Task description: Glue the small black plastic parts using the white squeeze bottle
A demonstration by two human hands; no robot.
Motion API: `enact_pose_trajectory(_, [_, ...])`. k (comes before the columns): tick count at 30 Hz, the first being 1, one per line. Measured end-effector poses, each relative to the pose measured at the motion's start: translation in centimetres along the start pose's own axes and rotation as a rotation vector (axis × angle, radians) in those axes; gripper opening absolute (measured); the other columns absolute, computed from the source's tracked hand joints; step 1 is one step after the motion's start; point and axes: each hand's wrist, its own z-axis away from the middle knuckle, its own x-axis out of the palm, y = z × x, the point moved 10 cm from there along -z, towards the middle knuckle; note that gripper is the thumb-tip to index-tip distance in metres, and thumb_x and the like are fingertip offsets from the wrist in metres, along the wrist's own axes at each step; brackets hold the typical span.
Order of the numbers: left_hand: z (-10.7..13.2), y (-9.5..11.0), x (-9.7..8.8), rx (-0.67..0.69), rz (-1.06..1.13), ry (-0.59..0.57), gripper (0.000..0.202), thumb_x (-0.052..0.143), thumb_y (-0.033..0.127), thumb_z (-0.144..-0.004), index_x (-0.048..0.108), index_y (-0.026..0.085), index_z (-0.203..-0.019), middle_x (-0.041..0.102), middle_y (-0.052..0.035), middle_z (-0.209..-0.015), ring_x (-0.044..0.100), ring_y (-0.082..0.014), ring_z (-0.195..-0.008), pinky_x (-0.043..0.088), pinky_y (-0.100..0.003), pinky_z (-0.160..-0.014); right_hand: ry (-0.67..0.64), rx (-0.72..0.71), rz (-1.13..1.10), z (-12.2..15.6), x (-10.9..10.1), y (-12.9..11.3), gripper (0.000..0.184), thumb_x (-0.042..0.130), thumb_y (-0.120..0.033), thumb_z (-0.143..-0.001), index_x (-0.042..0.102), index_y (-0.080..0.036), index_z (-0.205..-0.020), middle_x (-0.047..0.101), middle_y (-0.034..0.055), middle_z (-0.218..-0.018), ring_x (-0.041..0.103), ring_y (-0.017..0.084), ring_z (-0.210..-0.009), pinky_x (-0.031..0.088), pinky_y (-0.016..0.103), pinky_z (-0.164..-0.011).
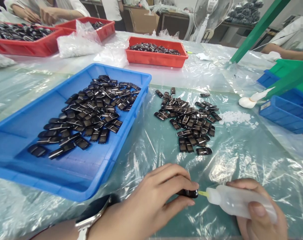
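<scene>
Between the thumb and fingers of my left hand (pixel 156 196) is a small glossy black plastic part (pixel 191 193), its right end showing. My right hand (pixel 263 206) is wrapped round a translucent white squeeze bottle (pixel 243 201), which lies nearly level. The bottle's thin yellow nozzle (pixel 203 193) points left, and its tip meets the end of the black part. Just beyond my hands, a loose pile of similar black parts (pixel 191 123) lies on the plastic-covered green table. Many more fill the blue tray (pixel 116 160) at left.
White bits (pixel 237 118) lie right of the pile, near a white cloth-like bundle (pixel 248 101). Blue bins (pixel 286 113) and a green post (pixel 258 33) stand at right. Red trays (pixel 156 60) of parts sit farther back. Across the table are a co-worker's hands (pixel 46 15).
</scene>
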Motion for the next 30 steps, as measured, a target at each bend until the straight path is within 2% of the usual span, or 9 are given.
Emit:
enact_pose_trajectory(3, [0.0,-0.3,0.2,-0.034,-0.002,-0.018,0.016,0.062,0.015,-0.099,0.063,0.019,-0.114,0.066,-0.0037,-0.111,0.067,-0.0146,-0.099,0.053,-0.023,-0.085,-0.062,-0.127,0.013,-0.6,-0.4,-0.3,0.049,0.080,-0.069,-0.064,0.069,-0.024,-0.079,0.062,0.0036,-0.073,0.061,0.017,-0.057,0.048,0.023,-0.044])
enact_pose_trajectory(5, [0.2,-0.8,0.5,-0.081,-0.006,-0.037,0.019,0.062,0.017,-0.099,0.062,0.021,-0.118,0.069,-0.0021,-0.109,0.069,-0.0148,-0.095,0.054,-0.022,-0.081,-0.053,-0.150,0.035,-0.8,-1.0,0.1,0.050,0.080,-0.070,-0.063,0.069,-0.024,-0.079,0.063,0.0044,-0.075,0.061,0.018,-0.059,0.048,0.023,-0.043])
enact_pose_trajectory(8, [0.4,-1.3,0.3,-0.131,-0.055,-0.016,0.028,0.065,0.021,-0.098,0.059,0.023,-0.125,0.072,-0.0016,-0.109,0.071,-0.0174,-0.095,0.056,-0.025,-0.081,-0.001,-0.132,0.060,-0.6,-1.6,0.5,0.052,0.078,-0.073,-0.064,0.068,-0.025,-0.081,0.062,0.0047,-0.079,0.061,0.019,-0.066,0.048,0.023,-0.047])
enact_pose_trajectory(12, [0.3,-1.3,0.2,-0.146,-0.114,-0.023,0.017,0.064,0.020,-0.098,0.066,0.020,-0.115,0.069,-0.0016,-0.098,0.069,-0.0175,-0.083,0.055,-0.027,-0.072,0.051,-0.115,0.060,0.4,-0.9,0.0,0.052,0.081,-0.071,-0.061,0.067,-0.025,-0.081,0.060,0.0034,-0.082,0.058,0.017,-0.071,0.044,0.022,-0.052])
enact_pose_trajectory(16, [0.1,-1.3,0.1,-0.176,-0.096,-0.042,0.027,0.060,0.021,-0.100,0.064,0.020,-0.126,0.063,-0.0051,-0.108,0.065,-0.0188,-0.096,0.054,-0.027,-0.078,0.106,-0.041,0.017,0.9,-0.3,-0.2,0.051,0.082,-0.070,-0.061,0.065,-0.027,-0.083,0.060,0.0003,-0.085,0.054,0.016,-0.079,0.042,0.020,-0.060])
enact_pose_trajectory(20, [0.0,-1.2,-0.1,-0.147,-0.036,-0.015,0.033,0.055,0.013,-0.101,0.060,0.023,-0.133,0.062,-0.0045,-0.116,0.062,-0.0177,-0.104,0.052,-0.026,-0.083,0.118,-0.028,-0.018,0.9,-0.2,-0.3,0.053,0.084,-0.070,-0.057,0.065,-0.027,-0.082,0.060,0.0005,-0.086,0.054,0.016,-0.080,0.041,0.020,-0.059])
enact_pose_trajectory(26, [-0.1,-1.2,-0.4,-0.126,0.002,0.027,0.027,0.062,0.011,-0.097,0.064,0.019,-0.123,0.065,-0.0039,-0.112,0.063,-0.0169,-0.102,0.051,-0.026,-0.085,0.086,-0.026,0.007,0.9,-0.2,-0.4,0.051,0.081,-0.071,-0.061,0.066,-0.028,-0.083,0.061,0.0007,-0.086,0.055,0.015,-0.078,0.044,0.018,-0.057])
enact_pose_trajectory(30, [-0.1,-1.1,-0.4,-0.124,0.002,0.033,0.025,0.062,0.011,-0.097,0.064,0.019,-0.120,0.064,-0.0038,-0.112,0.063,-0.0163,-0.102,0.051,-0.025,-0.085,0.089,-0.011,0.010,1.0,-0.3,-0.4,0.052,0.082,-0.072,-0.058,0.066,-0.028,-0.081,0.060,0.0003,-0.084,0.056,0.014,-0.074,0.045,0.017,-0.057])
